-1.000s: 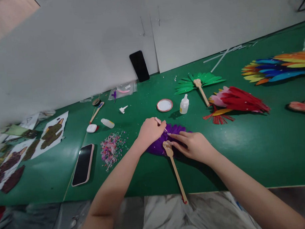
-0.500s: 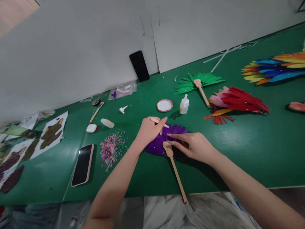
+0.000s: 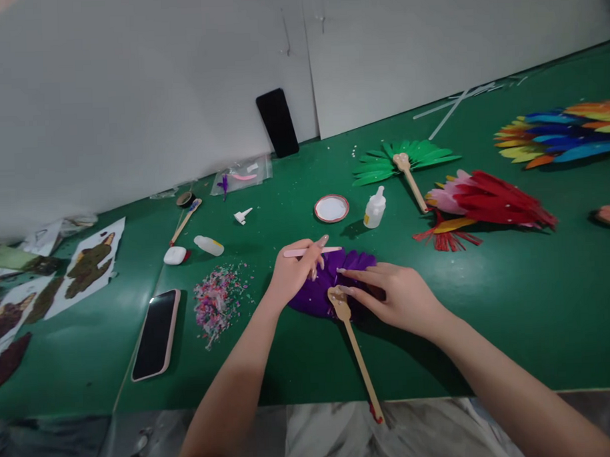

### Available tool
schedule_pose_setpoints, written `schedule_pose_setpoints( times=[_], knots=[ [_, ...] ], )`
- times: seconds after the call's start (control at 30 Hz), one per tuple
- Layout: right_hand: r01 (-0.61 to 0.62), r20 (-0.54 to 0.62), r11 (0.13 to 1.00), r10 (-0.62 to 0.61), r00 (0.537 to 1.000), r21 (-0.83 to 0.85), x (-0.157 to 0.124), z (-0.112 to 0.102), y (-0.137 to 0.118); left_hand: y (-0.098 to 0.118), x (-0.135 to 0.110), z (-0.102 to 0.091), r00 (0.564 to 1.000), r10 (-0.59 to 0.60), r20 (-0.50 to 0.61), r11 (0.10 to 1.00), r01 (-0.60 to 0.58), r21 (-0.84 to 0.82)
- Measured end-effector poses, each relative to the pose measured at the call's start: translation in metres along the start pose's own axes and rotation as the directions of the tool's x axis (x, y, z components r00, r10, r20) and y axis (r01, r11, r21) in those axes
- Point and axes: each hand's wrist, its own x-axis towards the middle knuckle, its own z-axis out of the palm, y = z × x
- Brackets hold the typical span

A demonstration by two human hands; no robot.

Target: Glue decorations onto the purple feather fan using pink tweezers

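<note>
A purple feather fan (image 3: 307,298) lies on the green table in front of me, its wooden handle (image 3: 358,356) pointing toward me past the table edge. My left hand (image 3: 300,268) is over the fan's upper left, closed around pink tweezers (image 3: 313,251) that lie nearly level across the fingers. My right hand (image 3: 400,292) rests on the fan's right side. Its thumb and index finger close on the feathers just above the handle's broad head, and whatever fine piece lies between those fingertips is too small to make out.
Beyond the fan stand a glue bottle (image 3: 375,207) and a shallow white dish (image 3: 331,208). Colourful bits (image 3: 220,301) and a phone (image 3: 156,335) lie to the left. Green (image 3: 427,159) and red (image 3: 494,198) feather fans lie to the right. Another phone (image 3: 278,123) leans on the wall.
The tweezers have swung from a downward slant to nearly level in my left hand. My right hand stays at the same spot on the fan. The camera view has shifted slightly.
</note>
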Motion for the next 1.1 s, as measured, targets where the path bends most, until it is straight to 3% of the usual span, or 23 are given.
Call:
schedule_pose_setpoints(
  times=[0.1,0.23,0.33,0.9,1.1],
  knots=[
    [-0.012,0.015,1.000,0.012,1.000,0.002,0.000,0.000,0.000,-0.003,-0.001,0.003,0.996,0.091,-0.016,0.995,-0.092,-0.033],
    [-0.007,0.029,1.000,0.007,1.000,0.003,0.000,0.002,0.000,-0.003,-0.004,0.008,0.962,0.261,-0.082,0.947,-0.239,0.217],
    [0.000,0.031,1.000,0.001,1.000,-0.007,0.000,0.003,0.001,-0.002,-0.005,0.011,0.930,0.362,-0.064,0.886,-0.322,0.333],
    [0.103,0.019,0.990,-0.101,0.995,-0.099,-0.002,0.006,0.003,-0.009,-0.004,0.014,0.929,0.369,0.021,0.851,-0.347,0.394],
    [0.131,0.026,0.990,-0.130,0.991,-0.056,-0.003,0.005,0.003,-0.012,-0.005,0.012,0.917,0.398,0.024,0.840,-0.375,0.391]
  ],
)
